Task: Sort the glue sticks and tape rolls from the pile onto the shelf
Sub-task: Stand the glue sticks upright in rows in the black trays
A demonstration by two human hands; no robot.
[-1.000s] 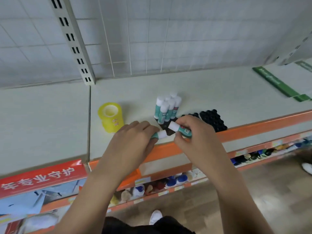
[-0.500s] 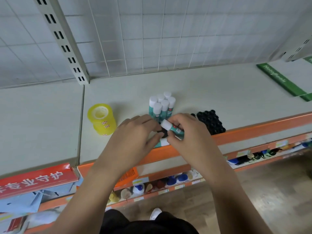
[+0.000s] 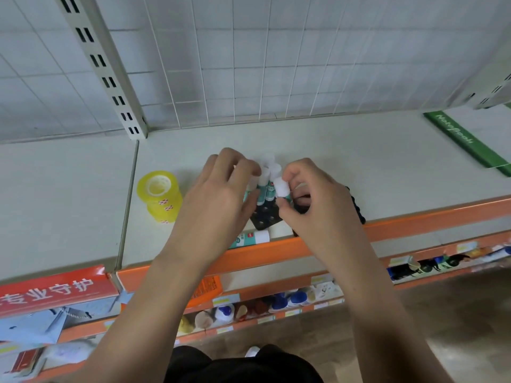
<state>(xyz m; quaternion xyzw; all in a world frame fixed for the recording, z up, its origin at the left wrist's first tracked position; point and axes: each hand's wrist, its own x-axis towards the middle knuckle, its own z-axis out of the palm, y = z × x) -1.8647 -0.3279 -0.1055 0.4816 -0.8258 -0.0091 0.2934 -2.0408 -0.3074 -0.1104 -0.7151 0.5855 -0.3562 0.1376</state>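
Nearer than the black holder [image 3: 265,218] and below it: a row of small bottles [image 3: 279,302], then the orange shelf edge [image 3: 276,252].

Just near-left of the holder, against that edge, a lying glue stick [image 3: 250,239]. White cap pointing right, teal label, now bare and untouched; half a second ago partly hidden under the left fingers.

Over the holder's left part, the left hand [image 3: 218,197], reaching farther in than before. Fingers curled over the caps of the standing glue sticks [image 3: 265,179], thumb near their bases, gripping the cluster from the left.

Over the holder's right part, the right hand [image 3: 318,208], thumb and fingertips clamped on the held glue stick [image 3: 282,189]. Tilted across the fingers earlier, now turned upright, round white cap facing up, teal body mostly hidden, touching the cluster's right side. Whether its foot sits in a socket: cannot tell.

Standing sticks at the holder's far-left corner, white caps, teal bodies, packed tight; count unclear behind the fingers.

Well left of the holder, a yellow tape stack [image 3: 160,196], translucent, upright, placed as before on the pale shelf [image 3: 359,161].

Far right of the holder, a green sign [image 3: 464,142] lying flat. Beyond the holder, the wire grid back [image 3: 276,64]; far left of it, a slotted post [image 3: 107,70].
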